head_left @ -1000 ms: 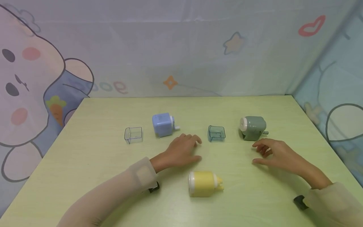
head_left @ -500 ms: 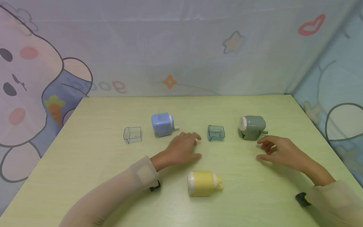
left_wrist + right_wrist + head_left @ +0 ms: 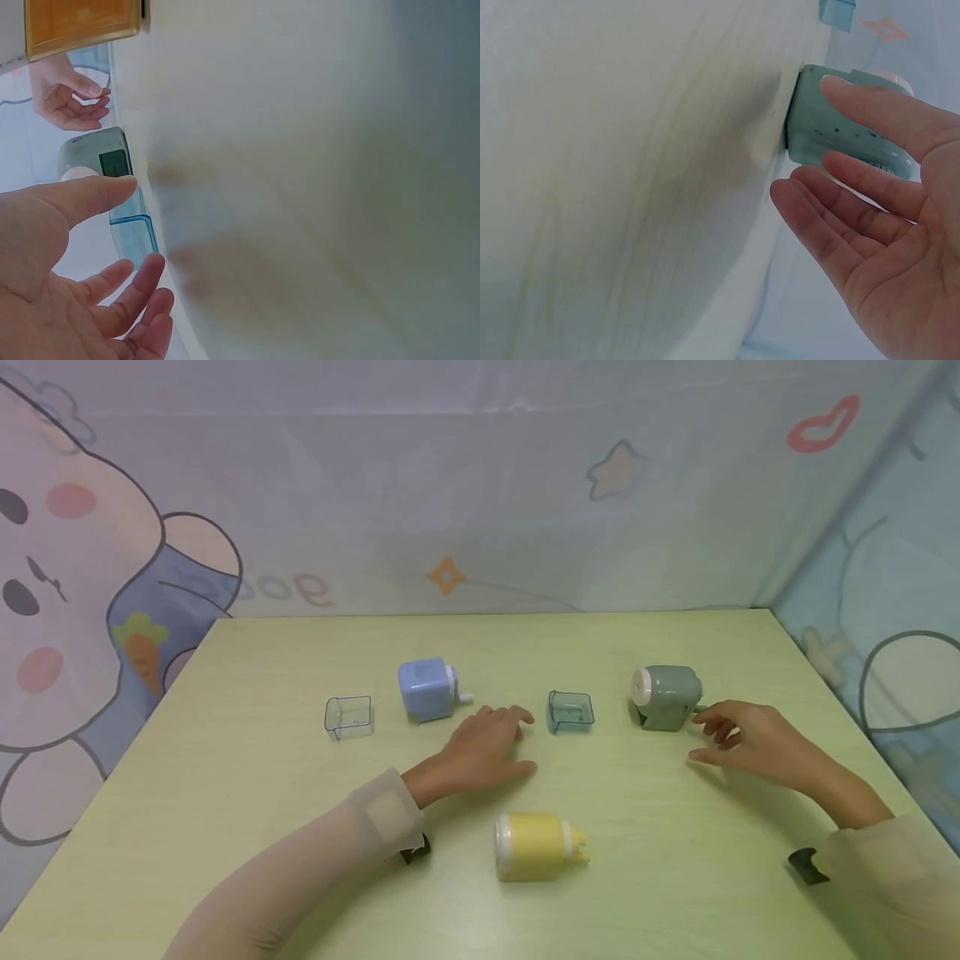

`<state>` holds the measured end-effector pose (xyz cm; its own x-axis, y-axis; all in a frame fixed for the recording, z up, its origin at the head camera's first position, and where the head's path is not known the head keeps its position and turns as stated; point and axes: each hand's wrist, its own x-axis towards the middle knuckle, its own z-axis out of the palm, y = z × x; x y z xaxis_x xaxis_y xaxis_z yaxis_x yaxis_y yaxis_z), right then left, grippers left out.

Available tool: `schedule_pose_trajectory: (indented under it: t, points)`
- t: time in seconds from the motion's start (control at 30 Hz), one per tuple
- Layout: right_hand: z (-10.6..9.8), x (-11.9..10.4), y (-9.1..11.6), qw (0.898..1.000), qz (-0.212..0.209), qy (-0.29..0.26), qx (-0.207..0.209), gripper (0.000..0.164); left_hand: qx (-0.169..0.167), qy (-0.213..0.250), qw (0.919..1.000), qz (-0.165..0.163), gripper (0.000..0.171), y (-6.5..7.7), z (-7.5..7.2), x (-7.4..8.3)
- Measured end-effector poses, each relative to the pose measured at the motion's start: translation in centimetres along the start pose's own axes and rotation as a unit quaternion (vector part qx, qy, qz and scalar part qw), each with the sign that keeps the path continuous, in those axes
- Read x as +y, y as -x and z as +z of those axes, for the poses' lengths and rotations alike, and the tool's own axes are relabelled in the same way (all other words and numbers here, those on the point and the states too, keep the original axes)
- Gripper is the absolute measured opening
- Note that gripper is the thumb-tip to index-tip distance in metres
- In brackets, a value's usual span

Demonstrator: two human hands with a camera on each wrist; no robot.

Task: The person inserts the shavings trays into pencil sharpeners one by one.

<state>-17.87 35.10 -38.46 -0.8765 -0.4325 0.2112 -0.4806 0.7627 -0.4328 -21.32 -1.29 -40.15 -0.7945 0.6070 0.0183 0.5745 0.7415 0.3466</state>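
My right hand (image 3: pixel 757 743) hovers beside the crank end of a green hand-crank pencil sharpener (image 3: pixel 663 697), fingers loosely bent around nothing. In the right wrist view the sharpener (image 3: pixel 829 120) stands behind the thumb; whether the fingertips touch it I cannot tell. Between a blue sharpener (image 3: pixel 427 689) and a clear green shavings drawer (image 3: pixel 572 712) lies my left hand (image 3: pixel 483 752), thumb spread from relaxed fingers, holding nothing. Nearer the camera, a yellow sharpener (image 3: pixel 536 847) lies with its white end to the left. The left wrist view shows its translucent orange part (image 3: pixel 82 26).
A clear drawer with a blue rim (image 3: pixel 348 716) stands left of the blue sharpener. Everything sits on a pale yellow-green table (image 3: pixel 225 843). A printed curtain (image 3: pixel 525 510) hangs along the table's back, and another side of it closes off the right.
My right hand has moved right and slightly away from me, towards the crank side of the green sharpener. The left hand has stayed nearly in place, and the sharpeners and drawers have not moved.
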Motion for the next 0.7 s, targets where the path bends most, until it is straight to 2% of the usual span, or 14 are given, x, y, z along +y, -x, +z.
schedule_pose_trajectory:
  t: [0.37, 0.7]
  points:
    - [-1.3, 1.1, -0.9, 0.999, 0.033, 0.038, 0.003, 0.044, -0.002, 0.011, 0.9999, -0.006, 0.058, -0.6, -0.1, -0.6]
    - [-1.8, 0.9, -1.9, 0.997, 0.071, 0.013, 0.012, 0.066, -0.003, 0.010, 0.9999, -0.005, 0.060, -1.5, -0.1, -0.9]
